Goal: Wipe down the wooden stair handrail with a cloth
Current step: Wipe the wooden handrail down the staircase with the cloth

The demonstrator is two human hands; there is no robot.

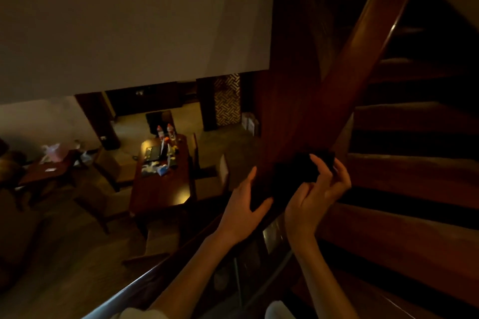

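far below at left, a wooden tabletop (160, 189) carries two bottles (169, 130) and small items. left hand (242, 204): fingers straight, thumb spread, laid against the side of the handrail (357, 65), gripping nothing. a dark cloth (300, 171) lies on the handrail between both hands. right hand (318, 191): fingers curled, pinching the cloth's near edge. the handrail rises toward upper right. stair treads (414, 168) lie at right.
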